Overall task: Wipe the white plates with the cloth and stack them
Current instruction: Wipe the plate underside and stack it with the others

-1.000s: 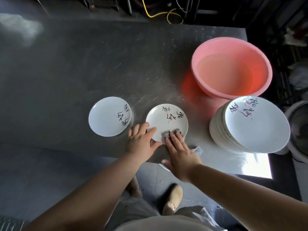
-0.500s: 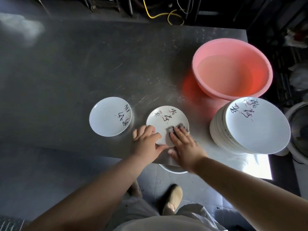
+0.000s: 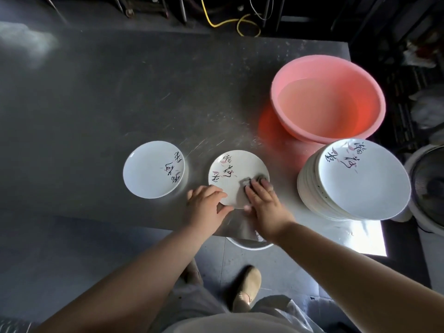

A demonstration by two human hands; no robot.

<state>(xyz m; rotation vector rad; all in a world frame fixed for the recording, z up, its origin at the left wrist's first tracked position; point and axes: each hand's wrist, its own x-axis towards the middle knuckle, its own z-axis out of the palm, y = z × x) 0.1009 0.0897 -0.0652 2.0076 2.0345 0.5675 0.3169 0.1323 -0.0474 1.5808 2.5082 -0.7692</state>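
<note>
Pressing cloth (image 3: 249, 182) flat-fingered, right hand (image 3: 264, 203) | left hand (image 3: 206, 205) gripping plate (image 3: 234, 174) rim

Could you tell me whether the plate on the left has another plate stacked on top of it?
No, the left plate lies alone on the table, apart from the middle plate being wiped with the cloth.
</note>
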